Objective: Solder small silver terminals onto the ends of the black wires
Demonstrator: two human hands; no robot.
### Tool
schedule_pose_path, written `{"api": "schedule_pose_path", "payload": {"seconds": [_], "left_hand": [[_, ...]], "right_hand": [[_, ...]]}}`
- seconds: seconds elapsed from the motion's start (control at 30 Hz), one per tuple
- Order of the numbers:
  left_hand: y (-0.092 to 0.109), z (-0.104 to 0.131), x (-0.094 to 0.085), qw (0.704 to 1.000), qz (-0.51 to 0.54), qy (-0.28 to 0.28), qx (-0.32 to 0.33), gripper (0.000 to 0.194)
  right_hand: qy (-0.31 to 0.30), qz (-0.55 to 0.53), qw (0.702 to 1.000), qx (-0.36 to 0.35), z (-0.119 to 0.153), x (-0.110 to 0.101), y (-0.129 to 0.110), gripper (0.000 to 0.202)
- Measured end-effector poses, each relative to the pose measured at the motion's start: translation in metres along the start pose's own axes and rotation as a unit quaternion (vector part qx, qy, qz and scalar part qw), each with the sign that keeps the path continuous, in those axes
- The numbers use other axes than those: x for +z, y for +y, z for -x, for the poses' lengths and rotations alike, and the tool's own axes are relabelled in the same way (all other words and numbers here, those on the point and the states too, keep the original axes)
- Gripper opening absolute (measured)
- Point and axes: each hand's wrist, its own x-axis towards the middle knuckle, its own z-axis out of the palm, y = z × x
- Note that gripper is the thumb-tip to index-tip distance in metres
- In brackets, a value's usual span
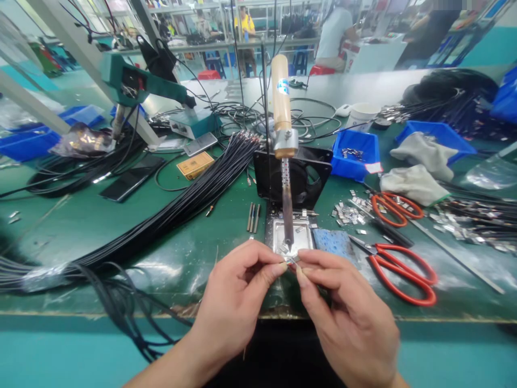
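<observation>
My left hand (238, 291) and my right hand (351, 312) meet at the front of the bench, each in a pinch of thumb and forefinger. Between the fingertips shows a bit of something small and shiny, too small to name, with a touch of red beside it. Just above them points the tip of a soldering iron (287, 215), hung upright with its wooden handle on top. Under that tip lies a shallow metal tray (276, 237) with small metal bits in it. A blue sponge (333, 243) rests right of the tray, beyond my right hand.
Red-handled scissors (422, 275) and a second red-handled pair (398, 207) lie right, near loose metal connectors (349, 213). Behind the iron stands a black fan (311, 172). A thick bundle of black cables (161, 223) crosses the left side. Blue bins (357, 153) stand farther back.
</observation>
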Motion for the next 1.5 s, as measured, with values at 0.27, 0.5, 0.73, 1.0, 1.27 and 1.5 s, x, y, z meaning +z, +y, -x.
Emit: {"api": "schedule_pose_path", "payload": {"seconds": [0.27, 0.5, 0.73, 1.0, 1.27, 1.5], "left_hand": [[0.0008, -0.0026, 0.0004, 1.0, 0.0, 0.003, 0.0, 0.012], [0.0027, -0.0047, 0.0004, 1.0, 0.005, 0.008, 0.004, 0.011], [0.003, -0.005, -0.0003, 1.0, 0.0, 0.005, 0.002, 0.011], [0.0057, -0.0056, -0.0007, 1.0, 0.001, 0.01, -0.002, 0.012], [0.004, -0.0053, -0.0006, 1.0, 0.001, 0.009, 0.003, 0.01], [0.0031, -0.0034, -0.0008, 1.0, 0.002, 0.015, 0.001, 0.01]], "right_hand": [[0.002, 0.003, 1.0, 0.002, -0.0015, 0.0018, 0.0005, 0.012], [0.009, 0.004, 1.0, -0.001, -0.0039, 0.0026, 0.0001, 0.013], [0.012, -0.002, 1.0, 0.0, -0.0051, 0.0035, 0.0005, 0.013], [0.014, 0.001, 1.0, 0.002, -0.0067, 0.0042, -0.0008, 0.012], [0.017, -0.012, 1.0, 0.008, -0.0056, 0.0041, -0.0008, 0.014], [0.02, -0.023, 1.0, 0.005, -0.0044, 0.0038, 0.0009, 0.015]]}}
